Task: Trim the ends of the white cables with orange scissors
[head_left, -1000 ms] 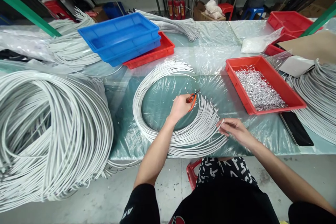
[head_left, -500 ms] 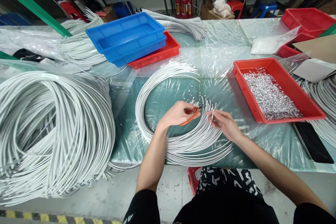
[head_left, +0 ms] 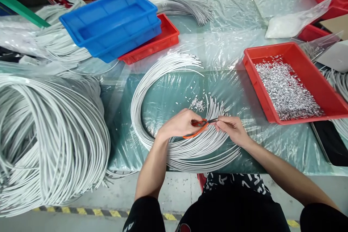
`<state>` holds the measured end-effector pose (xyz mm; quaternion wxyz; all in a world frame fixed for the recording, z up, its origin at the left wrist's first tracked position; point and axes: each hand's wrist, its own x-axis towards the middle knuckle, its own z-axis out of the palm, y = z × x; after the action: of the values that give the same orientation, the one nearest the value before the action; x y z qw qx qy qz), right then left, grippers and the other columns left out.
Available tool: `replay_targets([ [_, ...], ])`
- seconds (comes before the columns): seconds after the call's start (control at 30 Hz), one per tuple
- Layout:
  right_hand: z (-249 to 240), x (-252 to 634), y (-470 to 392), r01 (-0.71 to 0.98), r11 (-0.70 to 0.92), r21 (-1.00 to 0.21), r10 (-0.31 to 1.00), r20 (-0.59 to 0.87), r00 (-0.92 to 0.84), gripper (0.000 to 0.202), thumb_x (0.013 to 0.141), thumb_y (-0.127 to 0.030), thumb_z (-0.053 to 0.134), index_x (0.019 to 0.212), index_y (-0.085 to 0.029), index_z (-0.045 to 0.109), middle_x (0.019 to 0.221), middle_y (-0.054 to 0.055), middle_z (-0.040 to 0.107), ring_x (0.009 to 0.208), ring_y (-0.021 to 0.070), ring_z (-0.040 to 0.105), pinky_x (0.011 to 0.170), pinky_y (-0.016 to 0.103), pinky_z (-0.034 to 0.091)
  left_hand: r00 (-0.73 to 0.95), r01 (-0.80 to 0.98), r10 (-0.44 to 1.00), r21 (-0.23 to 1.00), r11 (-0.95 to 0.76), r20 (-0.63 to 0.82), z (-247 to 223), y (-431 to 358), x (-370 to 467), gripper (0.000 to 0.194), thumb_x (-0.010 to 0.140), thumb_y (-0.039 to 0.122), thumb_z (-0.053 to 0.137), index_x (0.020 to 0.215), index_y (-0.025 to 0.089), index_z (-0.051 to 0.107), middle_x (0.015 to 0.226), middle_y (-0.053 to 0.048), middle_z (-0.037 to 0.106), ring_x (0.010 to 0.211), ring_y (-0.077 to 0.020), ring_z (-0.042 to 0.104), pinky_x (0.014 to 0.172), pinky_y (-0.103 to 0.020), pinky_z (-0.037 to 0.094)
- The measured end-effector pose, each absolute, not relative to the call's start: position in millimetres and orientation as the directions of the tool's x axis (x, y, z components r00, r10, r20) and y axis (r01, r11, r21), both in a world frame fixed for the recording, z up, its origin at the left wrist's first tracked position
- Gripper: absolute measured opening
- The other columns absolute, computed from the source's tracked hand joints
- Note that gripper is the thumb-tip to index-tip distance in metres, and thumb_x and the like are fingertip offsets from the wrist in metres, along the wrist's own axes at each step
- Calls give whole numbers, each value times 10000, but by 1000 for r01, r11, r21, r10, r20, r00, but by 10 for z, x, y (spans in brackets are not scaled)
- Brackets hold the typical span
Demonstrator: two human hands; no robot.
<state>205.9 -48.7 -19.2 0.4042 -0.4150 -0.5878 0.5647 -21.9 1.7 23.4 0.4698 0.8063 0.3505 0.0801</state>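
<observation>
My left hand (head_left: pixel 181 124) is closed round orange-handled cutting pliers (head_left: pixel 199 130), whose dark jaws point right. At the jaw tips, my right hand (head_left: pixel 231 128) pinches the end of a white cable, mostly hidden by the fingers. Below both hands lies a loose coil of white cables (head_left: pixel 141 98), with many cut ends fanned out just behind my right fingers. Small white and silvery scraps (head_left: pixel 198 104) are heaped on the table beyond the pliers.
A red tray (head_left: pixel 268 107) of small shiny pieces stands at right, beside a black phone (head_left: pixel 333 143). A blue tray (head_left: pixel 108 25) sits on another red tray (head_left: pixel 152 49) at back left. A big cable coil (head_left: pixel 62 134) fills the left side. Plastic sheeting covers the table (head_left: pixel 228 50).
The plier jaws have come right to meet my right fingertips, where the cable end is held. My view has tipped downward and closer to the table.
</observation>
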Motion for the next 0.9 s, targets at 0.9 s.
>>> replay_targets([
  [0.9,-218,2088,-474,105,150,-983,938,108,-330,433,970,-450,591,645,-170,651,601,3,562,587,128,521,576,269,350,727,488,669,802,-345,-155,221,-16,-152,444,913,428,596,578,145,530,596,53,238,587,-88,174,507,-252,185],
])
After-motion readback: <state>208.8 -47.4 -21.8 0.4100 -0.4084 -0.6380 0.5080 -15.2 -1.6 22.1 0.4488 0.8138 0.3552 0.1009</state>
